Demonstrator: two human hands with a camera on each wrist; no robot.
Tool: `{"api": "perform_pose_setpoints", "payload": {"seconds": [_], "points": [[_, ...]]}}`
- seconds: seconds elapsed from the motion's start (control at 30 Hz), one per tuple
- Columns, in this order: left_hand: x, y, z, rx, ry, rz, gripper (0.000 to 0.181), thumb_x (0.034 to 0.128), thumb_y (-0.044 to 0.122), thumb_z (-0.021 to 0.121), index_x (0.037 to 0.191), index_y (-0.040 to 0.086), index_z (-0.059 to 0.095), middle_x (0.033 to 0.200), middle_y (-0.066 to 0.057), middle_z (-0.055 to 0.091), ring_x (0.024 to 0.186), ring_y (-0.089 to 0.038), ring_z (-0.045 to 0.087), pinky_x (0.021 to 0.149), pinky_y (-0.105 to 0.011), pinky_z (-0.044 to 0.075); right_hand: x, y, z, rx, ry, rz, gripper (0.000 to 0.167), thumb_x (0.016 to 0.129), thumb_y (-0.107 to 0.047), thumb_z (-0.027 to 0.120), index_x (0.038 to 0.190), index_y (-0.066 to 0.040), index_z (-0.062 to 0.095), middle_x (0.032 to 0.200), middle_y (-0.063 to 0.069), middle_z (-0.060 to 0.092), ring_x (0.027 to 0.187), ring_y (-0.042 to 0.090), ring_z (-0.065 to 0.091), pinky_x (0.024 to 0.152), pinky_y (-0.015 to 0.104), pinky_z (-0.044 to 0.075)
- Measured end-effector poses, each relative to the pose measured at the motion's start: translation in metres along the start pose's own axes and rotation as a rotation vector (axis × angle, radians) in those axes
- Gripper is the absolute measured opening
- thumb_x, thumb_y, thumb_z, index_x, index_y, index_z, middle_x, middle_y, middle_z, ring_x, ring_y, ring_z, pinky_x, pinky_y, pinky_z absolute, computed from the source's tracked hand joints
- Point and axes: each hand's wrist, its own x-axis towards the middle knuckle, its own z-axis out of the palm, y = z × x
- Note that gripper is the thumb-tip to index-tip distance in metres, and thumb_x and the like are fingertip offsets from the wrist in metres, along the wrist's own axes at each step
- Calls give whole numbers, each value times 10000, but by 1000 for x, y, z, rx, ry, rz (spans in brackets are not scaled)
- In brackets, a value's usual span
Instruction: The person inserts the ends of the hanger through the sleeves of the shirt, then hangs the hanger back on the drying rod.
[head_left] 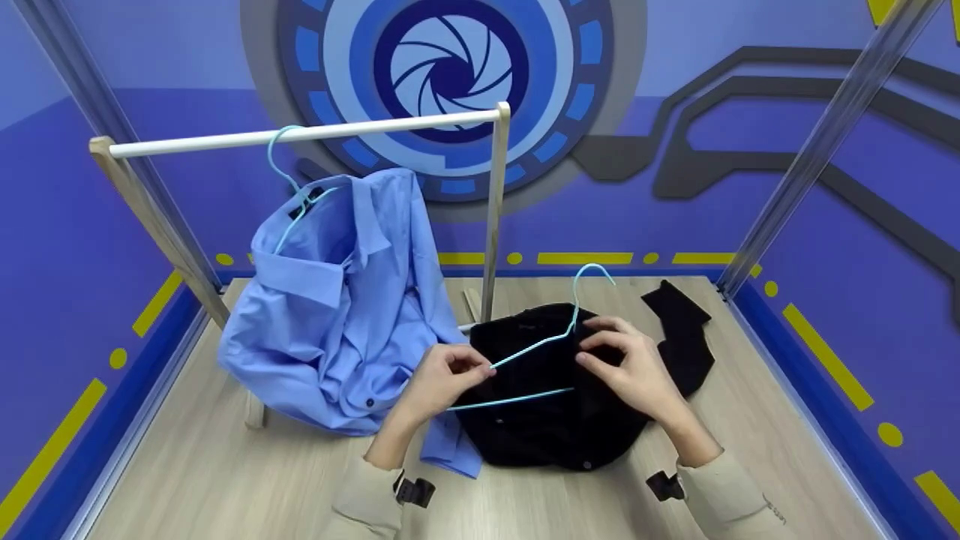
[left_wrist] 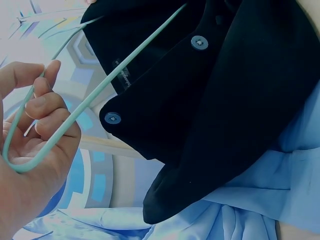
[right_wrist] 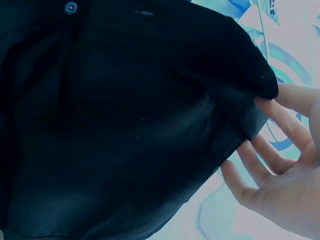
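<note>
A black button-up shirt (head_left: 540, 439) lies bunched on the table, with one sleeve (head_left: 686, 360) stretched out to the right. Part of a light blue hanger (head_left: 529, 350) is inside its neck opening; the hook sticks up, and the right end is hidden by the cloth. My left hand (head_left: 441, 381) pinches the hanger's left arm, whose rounded end (left_wrist: 20, 165) stays outside the shirt in the left wrist view. At the right side of the collar, my right hand (head_left: 630, 367) holds the cloth edge between thumb and fingers. Buttons (left_wrist: 199, 43) show along the front.
A rack with a white rail (head_left: 390, 124) and wooden posts (head_left: 495, 217) stands at the back left. From it hangs a blue shirt (head_left: 300, 322) on another light blue hanger (head_left: 279, 154), its lower part spreading near my left hand. Blue wall panels enclose the wooden table (head_left: 187, 465).
</note>
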Motion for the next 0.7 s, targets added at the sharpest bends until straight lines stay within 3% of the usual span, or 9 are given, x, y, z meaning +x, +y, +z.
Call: {"api": "perform_pose_setpoints", "payload": {"seconds": [0.1, 0.2, 0.43, 0.7], "points": [[2, -16, 1, 11, 6, -9, 72, 932, -65, 686, 911, -77, 754, 844, -185, 712, 623, -38, 483, 574, -189, 380, 0, 0, 1, 0, -1, 0, 126, 860, -126, 852, 957, -88, 783, 1242, 98, 681, 1179, 279, 621, 992, 236, 395], [2, -22, 0, -3, 13, 1, 71, 932, -19, 710, 905, -10, 775, 828, -147, 715, 620, -35, 485, 572, -187, 382, -1, 1, 1, 16, 2, 5, 90, 881, -141, 835, 956, -133, 786, 1243, 65, 687, 1181, 270, 621, 999, 227, 391], [-2, 16, 0, -3, 2, -10, 72, 928, -86, 672, 911, -108, 738, 836, -221, 705, 626, -28, 486, 581, -185, 389, 2, 1, 0, 49, 25, 2, 76, 942, -120, 768, 960, -192, 783, 1201, 1, 713, 1165, 253, 641, 1004, 183, 392], [-1, 16, 0, 15, -6, 18, 72, 919, -94, 670, 901, -108, 738, 828, -254, 694, 620, -33, 481, 579, -182, 390, 4, 3, 3, 81, 89, 30, 117, 900, -12, 784, 971, -89, 732, 1090, 11, 738, 1003, 212, 691, 871, 249, 517]]}}
